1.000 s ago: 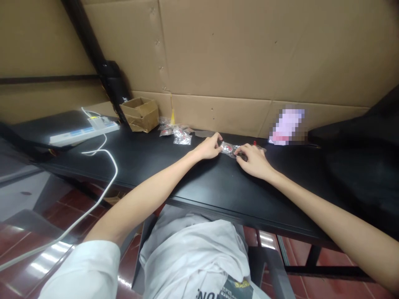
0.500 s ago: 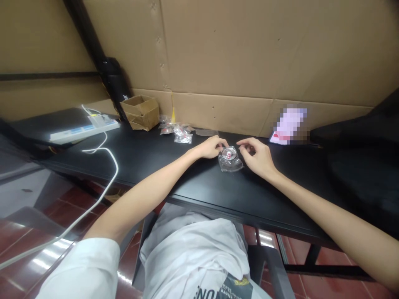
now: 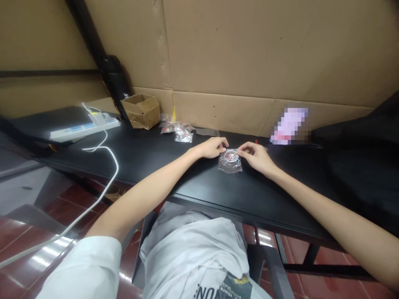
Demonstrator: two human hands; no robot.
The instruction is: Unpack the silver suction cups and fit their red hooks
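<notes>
Right hand (image 3: 255, 158) closes in, fingers narrowing at the far edge of the clear plastic packet (image 3: 230, 164) lying between both hands. Left hand (image 3: 213, 148) curls just beside it; no grip can be told.

Black desk (image 3: 274, 187): one left hand (image 3: 213, 148) and one right hand (image 3: 255, 158), with one clear plastic packet (image 3: 230, 164) between them. Left along the desk: one open cardboard box (image 3: 140, 111), one power strip (image 3: 84, 129), one white cable (image 3: 116, 174), at least three small plastic packets (image 3: 183, 136). Far edge: one pixelated object (image 3: 289, 126).
</notes>
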